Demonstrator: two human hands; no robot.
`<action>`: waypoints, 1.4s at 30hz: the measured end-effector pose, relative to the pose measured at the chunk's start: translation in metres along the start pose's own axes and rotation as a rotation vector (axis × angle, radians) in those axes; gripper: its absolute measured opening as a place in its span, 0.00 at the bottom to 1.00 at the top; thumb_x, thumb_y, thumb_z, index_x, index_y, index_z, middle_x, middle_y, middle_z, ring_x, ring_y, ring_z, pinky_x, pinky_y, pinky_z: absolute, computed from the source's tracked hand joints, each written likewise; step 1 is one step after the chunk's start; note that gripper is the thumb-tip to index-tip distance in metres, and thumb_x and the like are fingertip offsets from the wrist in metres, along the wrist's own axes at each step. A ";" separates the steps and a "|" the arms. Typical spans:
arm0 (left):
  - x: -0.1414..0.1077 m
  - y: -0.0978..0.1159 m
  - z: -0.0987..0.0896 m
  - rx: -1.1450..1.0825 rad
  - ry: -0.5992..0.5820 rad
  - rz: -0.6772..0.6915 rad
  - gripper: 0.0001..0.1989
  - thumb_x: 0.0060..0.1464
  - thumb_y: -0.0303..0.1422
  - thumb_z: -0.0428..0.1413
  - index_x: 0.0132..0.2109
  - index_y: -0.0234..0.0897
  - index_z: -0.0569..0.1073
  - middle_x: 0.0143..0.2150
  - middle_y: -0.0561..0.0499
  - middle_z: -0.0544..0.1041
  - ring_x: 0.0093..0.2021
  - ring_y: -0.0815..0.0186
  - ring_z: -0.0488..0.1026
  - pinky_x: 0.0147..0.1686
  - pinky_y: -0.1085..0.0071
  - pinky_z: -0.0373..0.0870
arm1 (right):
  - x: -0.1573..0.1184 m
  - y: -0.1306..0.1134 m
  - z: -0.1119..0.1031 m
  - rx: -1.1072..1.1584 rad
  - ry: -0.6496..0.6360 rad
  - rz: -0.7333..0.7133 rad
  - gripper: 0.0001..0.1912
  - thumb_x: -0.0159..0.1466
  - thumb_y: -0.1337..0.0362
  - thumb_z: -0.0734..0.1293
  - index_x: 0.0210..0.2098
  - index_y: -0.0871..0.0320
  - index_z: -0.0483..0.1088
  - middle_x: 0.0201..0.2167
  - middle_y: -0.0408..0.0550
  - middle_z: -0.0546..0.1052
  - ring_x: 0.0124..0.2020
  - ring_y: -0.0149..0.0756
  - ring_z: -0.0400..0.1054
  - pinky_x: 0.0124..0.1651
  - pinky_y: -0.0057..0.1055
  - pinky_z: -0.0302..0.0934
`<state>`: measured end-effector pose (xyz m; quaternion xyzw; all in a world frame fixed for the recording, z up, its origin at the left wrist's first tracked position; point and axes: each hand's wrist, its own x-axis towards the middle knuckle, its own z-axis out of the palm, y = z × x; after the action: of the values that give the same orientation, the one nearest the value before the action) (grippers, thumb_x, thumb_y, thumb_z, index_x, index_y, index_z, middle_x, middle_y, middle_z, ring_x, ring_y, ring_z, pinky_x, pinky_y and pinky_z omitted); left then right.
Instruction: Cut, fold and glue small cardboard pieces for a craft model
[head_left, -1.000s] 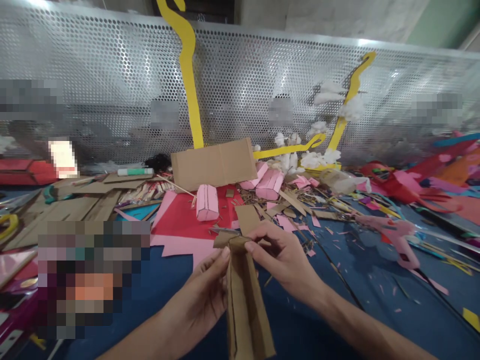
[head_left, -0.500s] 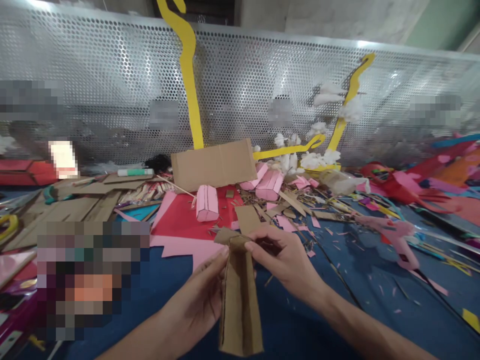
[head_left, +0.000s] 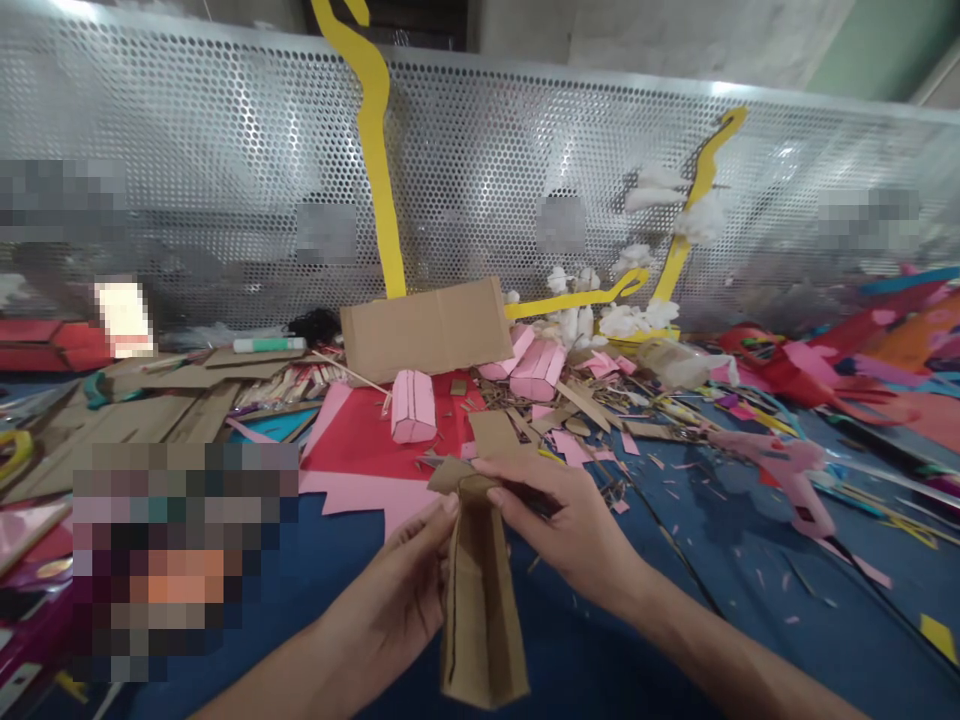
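Observation:
Both hands grip a folded cardboard trough (head_left: 484, 600), open on top, with its long body pointing toward me. My left hand (head_left: 409, 585) pinches its far left side, thumb on the rim. My right hand (head_left: 562, 520) presses the far end at the right with thumb and fingers. A cardboard flap (head_left: 450, 474) sticks out at the far end. Just beyond lie a flat cardboard piece (head_left: 496, 432) and a pink paper-covered box (head_left: 413, 408) on a red sheet (head_left: 356, 430).
A pink glue gun (head_left: 795, 470) with a trailing cord lies to the right. A cardboard box (head_left: 427, 330) stands at the back before a perforated metal panel (head_left: 480, 150). Cardboard sheets (head_left: 165, 420) are piled at left. Scraps litter the blue surface (head_left: 637, 640).
The near end of the trough has shifted slightly, and my right fingers have moved a little left along its far end. Both hands keep their hold.

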<state>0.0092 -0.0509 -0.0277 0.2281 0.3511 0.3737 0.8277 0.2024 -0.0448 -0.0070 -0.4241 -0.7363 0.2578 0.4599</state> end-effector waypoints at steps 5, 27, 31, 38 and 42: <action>-0.004 0.001 0.004 0.001 0.017 -0.007 0.17 0.55 0.36 0.68 0.49 0.33 0.79 0.41 0.43 0.84 0.39 0.61 0.82 0.39 0.71 0.77 | 0.001 -0.002 -0.002 -0.069 0.012 -0.036 0.16 0.69 0.68 0.67 0.52 0.49 0.80 0.46 0.48 0.84 0.47 0.43 0.79 0.50 0.42 0.73; -0.012 0.008 0.016 -0.079 -0.058 -0.071 0.12 0.52 0.34 0.70 0.43 0.35 0.82 0.37 0.45 0.85 0.33 0.63 0.82 0.36 0.73 0.78 | -0.002 -0.007 -0.006 0.296 -0.071 0.106 0.12 0.67 0.62 0.70 0.50 0.54 0.76 0.41 0.48 0.80 0.40 0.37 0.75 0.43 0.35 0.71; -0.015 0.009 0.013 -0.083 -0.112 -0.083 0.14 0.48 0.36 0.72 0.41 0.35 0.82 0.37 0.45 0.85 0.35 0.64 0.82 0.37 0.74 0.77 | -0.004 -0.006 -0.007 0.378 -0.100 0.090 0.12 0.67 0.61 0.70 0.50 0.54 0.75 0.40 0.47 0.78 0.37 0.36 0.72 0.41 0.34 0.68; -0.015 0.003 0.013 0.008 -0.202 -0.048 0.15 0.53 0.41 0.70 0.41 0.35 0.80 0.34 0.47 0.84 0.31 0.66 0.81 0.38 0.73 0.75 | -0.006 -0.008 -0.011 0.510 -0.183 0.065 0.07 0.69 0.61 0.70 0.45 0.56 0.71 0.47 0.50 0.75 0.47 0.37 0.71 0.49 0.34 0.65; -0.019 0.003 0.012 0.011 -0.272 -0.149 0.10 0.61 0.39 0.64 0.43 0.36 0.80 0.36 0.46 0.85 0.37 0.63 0.83 0.38 0.73 0.74 | -0.006 -0.013 -0.014 0.771 -0.391 0.127 0.13 0.68 0.62 0.71 0.46 0.54 0.64 0.63 0.56 0.69 0.62 0.41 0.66 0.59 0.39 0.62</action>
<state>0.0077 -0.0658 -0.0104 0.2545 0.2538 0.2751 0.8917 0.2108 -0.0563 0.0066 -0.2091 -0.6318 0.6172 0.4198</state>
